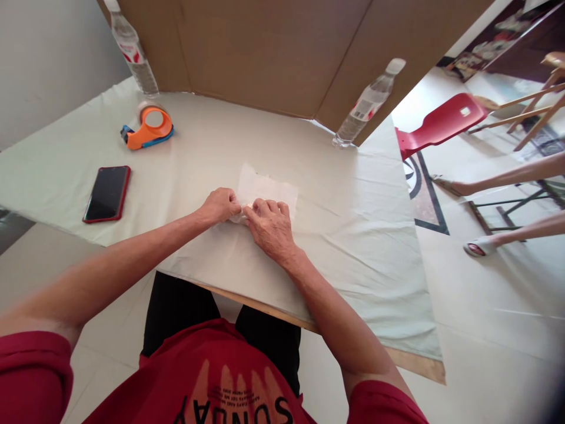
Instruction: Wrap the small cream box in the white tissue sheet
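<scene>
A thin white sheet (268, 187), tissue or paper by its look, lies on the cloth-covered table in front of me. Its near edge is crumpled or rolled up. At that edge's left end, my left hand (222, 205) is closed in a pinch on the sheet. My right hand (271, 227) bends over the near right part, thumb and fingertips gripping the rolled edge beside the left hand. Something small and pale shows between the two hands, too small to make out. The sheet's far part lies flat beyond my fingers.
An orange and blue tape dispenser (152, 126) and a red-cased phone (107, 194) lie on the left. Two water bottles (135, 50) (369, 103) stand against a cardboard panel (265, 53). Beyond the table's right edge are a red chair (445, 123) and another person's legs (521, 176).
</scene>
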`<control>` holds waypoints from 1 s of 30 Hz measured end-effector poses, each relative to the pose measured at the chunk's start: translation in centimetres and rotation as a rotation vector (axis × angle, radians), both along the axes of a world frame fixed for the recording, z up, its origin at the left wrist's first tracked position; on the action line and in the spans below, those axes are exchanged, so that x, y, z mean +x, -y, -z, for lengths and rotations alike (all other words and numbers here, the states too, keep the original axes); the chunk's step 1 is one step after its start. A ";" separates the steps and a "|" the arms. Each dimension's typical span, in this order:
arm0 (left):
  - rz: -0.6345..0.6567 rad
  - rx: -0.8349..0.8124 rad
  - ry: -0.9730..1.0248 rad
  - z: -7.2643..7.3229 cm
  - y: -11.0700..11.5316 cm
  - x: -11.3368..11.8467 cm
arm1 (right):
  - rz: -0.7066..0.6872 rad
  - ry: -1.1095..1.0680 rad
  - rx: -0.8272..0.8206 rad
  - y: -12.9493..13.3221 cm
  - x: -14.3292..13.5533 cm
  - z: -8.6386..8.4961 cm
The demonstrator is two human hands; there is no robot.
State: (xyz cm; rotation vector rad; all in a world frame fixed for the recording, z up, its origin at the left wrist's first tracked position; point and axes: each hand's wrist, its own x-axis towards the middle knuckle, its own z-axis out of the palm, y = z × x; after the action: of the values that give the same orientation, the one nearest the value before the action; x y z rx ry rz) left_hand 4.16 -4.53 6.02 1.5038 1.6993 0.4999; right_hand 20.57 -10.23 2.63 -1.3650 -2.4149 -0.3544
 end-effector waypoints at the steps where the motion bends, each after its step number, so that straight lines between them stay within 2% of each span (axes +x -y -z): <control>1: -0.053 -0.024 0.082 0.0 0.1 0.2 | 0.001 0.000 0.003 0.0 0.0 0.0; 4: -0.164 -0.126 0.300 0.1 0.4 0.7 | 0.005 0.004 0.012 0.0 0.0 0.0; 8: -0.178 -0.185 0.425 0.0 0.6 1.0 | 0.011 0.007 -0.001 0.0 -0.1 0.0; 17: -0.189 -0.143 0.505 -0.7 1.0 1.4 | -0.007 -0.044 -0.035 0.1 -0.1 -0.3; 25: -0.054 0.018 0.364 -0.5 1.8 1.7 | -0.039 -0.131 -0.124 0.3 0.3 -1.2; 28: 0.026 -0.001 0.334 -1.0 1.8 1.3 | -0.046 -0.153 -0.159 0.2 0.5 -1.6; 30: 0.073 -0.069 0.377 -1.5 1.7 0.9 | -0.059 -0.169 -0.177 0.2 0.6 -1.7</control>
State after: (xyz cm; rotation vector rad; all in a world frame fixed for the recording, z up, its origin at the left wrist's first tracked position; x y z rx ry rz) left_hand 5.09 -6.25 7.57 1.3202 1.3507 0.6350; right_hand 21.16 -10.41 4.37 -1.3330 -2.3851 -0.0085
